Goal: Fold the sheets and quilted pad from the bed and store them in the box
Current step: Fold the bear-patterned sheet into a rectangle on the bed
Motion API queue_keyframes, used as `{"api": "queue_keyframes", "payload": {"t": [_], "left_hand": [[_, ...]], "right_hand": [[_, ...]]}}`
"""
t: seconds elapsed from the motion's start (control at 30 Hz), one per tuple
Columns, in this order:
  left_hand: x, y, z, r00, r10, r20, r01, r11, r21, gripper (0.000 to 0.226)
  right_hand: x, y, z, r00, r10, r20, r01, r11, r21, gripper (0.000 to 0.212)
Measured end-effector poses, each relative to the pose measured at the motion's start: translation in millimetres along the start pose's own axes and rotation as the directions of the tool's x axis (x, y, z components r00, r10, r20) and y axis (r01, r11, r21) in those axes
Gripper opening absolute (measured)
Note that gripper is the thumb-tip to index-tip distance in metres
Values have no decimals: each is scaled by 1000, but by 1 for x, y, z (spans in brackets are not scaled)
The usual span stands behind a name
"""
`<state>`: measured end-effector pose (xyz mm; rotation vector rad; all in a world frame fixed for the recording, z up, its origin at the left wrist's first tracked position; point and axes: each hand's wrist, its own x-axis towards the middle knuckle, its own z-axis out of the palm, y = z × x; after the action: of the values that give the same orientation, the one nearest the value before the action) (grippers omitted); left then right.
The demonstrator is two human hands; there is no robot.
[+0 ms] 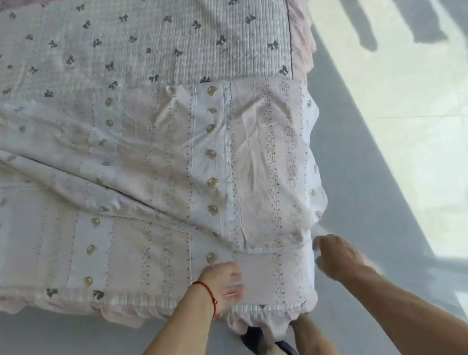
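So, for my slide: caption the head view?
Both hands, left and right, at the sheet on the bed corner.

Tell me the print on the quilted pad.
Small dark bows on white ribbed quilted pad, clearest in the head view.

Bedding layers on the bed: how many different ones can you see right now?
2. The quilted pad with dark bows lies flat across the far part; the sheet with gold motifs lies rumpled over the near corner. More may lie hidden underneath.

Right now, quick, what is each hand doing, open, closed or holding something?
Left hand: grips the edge of the sheet at the bed corner.
Right hand: at the sheet's corner, blurred; cannot tell whether it holds it.
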<state>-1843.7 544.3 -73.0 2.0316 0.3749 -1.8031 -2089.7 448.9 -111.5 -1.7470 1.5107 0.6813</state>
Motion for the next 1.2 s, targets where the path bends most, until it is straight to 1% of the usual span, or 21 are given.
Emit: {"api": "queue_keyframes", "payload": {"t": [0.03, 0.07, 0.1, 0.13, 0.17, 0.23, 0.3, 0.33, 0.4, 0.43, 0.5, 0.57, 0.73, 0.83, 0.9, 0.97, 1.03, 1.07, 1.13, 1.17, 1.2], "left_hand": [[12, 3, -13, 997, 30, -65, -32, 999, -29, 12], [23, 8, -26, 986, 73, -147, -85, 993, -76, 13], [33, 16, -40, 970, 113, -213, -144, 981, -133, 14], [39, 27, -52, 956, 150, -251, -202, 959, -199, 16], [46, 39, -64, 944, 178, -276, -253, 930, -268, 18], [56, 68, -81, 925, 226, -305, -337, 858, -388, 21], [76, 94, -97, 910, 267, -316, -397, 779, -485, 28], [84, 106, -104, 908, 283, -310, -411, 747, -522, 37], [102, 122, -115, 917, 300, -261, -398, 717, -573, 52], [107, 129, -116, 919, 323, -227, -394, 712, -582, 50], [112, 132, -119, 918, 350, -189, -391, 714, -581, 33], [108, 127, -118, 914, 361, -187, -399, 706, -586, 19], [98, 92, -133, 880, 464, -102, -431, 689, -582, 28], [94, 72, -142, 874, 477, -90, -431, 677, -597, 22], [87, 65, -148, 864, 499, -64, -440, 686, -580, 20], [83, 57, -154, 856, 514, -56, -457, 702, -546, 26], [78, 43, -158, 854, 515, -74, -481, 727, -490, 31], [78, 35, -157, 859, 501, -104, -489, 743, -456, 32], [84, 14, -158, 863, 468, -189, -503, 773, -386, 39], [92, 1, -160, 867, 453, -206, -498, 782, -375, 48], [97, -3, -161, 878, 434, -202, -479, 788, -388, 59]], "right_hand": [[0, -8, 9, 998, 52, 25, -56, 979, 197, 32], [0, -18, 15, 995, 95, 41, -104, 905, 413, 23], [2, -28, 20, 986, 144, 88, -167, 759, 630, 16], [4, -38, 24, 967, 183, 176, -249, 548, 798, 16], [7, -48, 27, 936, 205, 285, -339, 317, 886, 18], [16, -61, 28, 863, 222, 454, -448, -81, 891, 25], [26, -69, 31, 817, 205, 539, -430, -405, 807, 32], [31, -72, 31, 820, 197, 537, -379, -514, 769, 35], [37, -78, 34, 838, 219, 499, -259, -647, 717, 36], [41, -81, 36, 842, 251, 478, -200, -677, 708, 34], [50, -90, 43, 845, 295, 446, -118, -712, 693, 34], [57, -97, 43, 844, 296, 447, -97, -735, 671, 36], [54, -104, 27, 875, 194, 443, -163, -744, 647, 39], [48, -102, 17, 896, 226, 383, -144, -668, 730, 41], [38, -99, 15, 908, 337, 249, -26, -549, 835, 36], [23, -91, 16, 872, 473, 130, 112, -450, 886, 30], [11, -77, 27, 817, 570, 92, 197, -424, 884, 25], [9, -70, 37, 793, 602, 97, 201, -409, 890, 29], [9, -62, 65, 769, 621, 149, 158, -411, 898, 47], [9, -60, 82, 769, 606, 205, 102, -433, 896, 54], [10, -60, 91, 789, 550, 273, 21, -469, 883, 53]]}}
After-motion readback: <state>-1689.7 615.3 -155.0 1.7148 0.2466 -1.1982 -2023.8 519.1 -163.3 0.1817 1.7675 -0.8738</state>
